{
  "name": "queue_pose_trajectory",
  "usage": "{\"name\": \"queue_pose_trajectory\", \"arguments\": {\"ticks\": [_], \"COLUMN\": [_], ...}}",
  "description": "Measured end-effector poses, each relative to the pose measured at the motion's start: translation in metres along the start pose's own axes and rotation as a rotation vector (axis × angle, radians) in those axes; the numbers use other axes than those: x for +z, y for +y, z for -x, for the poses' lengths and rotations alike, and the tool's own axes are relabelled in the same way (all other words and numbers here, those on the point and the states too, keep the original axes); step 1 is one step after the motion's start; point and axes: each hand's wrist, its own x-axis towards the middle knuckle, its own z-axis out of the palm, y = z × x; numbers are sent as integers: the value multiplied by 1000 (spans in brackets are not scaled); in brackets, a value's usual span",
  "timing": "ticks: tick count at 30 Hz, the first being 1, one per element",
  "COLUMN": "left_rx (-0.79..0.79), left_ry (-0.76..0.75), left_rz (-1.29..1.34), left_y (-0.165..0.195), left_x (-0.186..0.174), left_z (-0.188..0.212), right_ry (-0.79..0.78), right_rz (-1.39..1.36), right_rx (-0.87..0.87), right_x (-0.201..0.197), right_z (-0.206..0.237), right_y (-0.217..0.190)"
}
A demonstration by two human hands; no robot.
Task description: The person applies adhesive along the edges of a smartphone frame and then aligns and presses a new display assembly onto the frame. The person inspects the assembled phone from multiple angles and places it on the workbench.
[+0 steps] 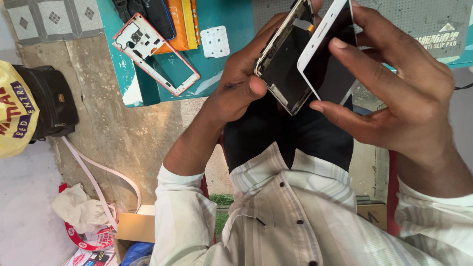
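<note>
White-framed phone screen (329, 54) between both hands

Left hand (241, 81) holds the phone body (285, 61); right hand (399, 93) pinches the white screen panel (327, 54) beside it.

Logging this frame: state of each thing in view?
Left hand: grips the phone body.
Right hand: holds the white screen panel.
Phone body: opened, insides exposed.
White screen panel: lifted off the body, tilted.
Red-edged phone frame: stripped, flat on the teal table.
</note>
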Motion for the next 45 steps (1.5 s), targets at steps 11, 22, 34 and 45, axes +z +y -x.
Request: {"name": "queue_pose_trajectory", "arguments": {"ticks": [11,22,34,45], "left_rx": [16,25,28,44], "left_ry": [-12,-24,-24,-11], "left_rz": [19,44,39,47], "left_y": [-6,-10,-11,-18], "left_x": [0,-1,-2,-2], "left_z": [1,0,1,3], "right_ry": [-6,-3,-6,-11], "right_rz": [27,7,9,40], "right_rx": [-6,-59,-12,-12], "right_x": [-1,0,-1,-2], "right_z": [2,3,2,0], "right_y": [-1,5,1,1]}}
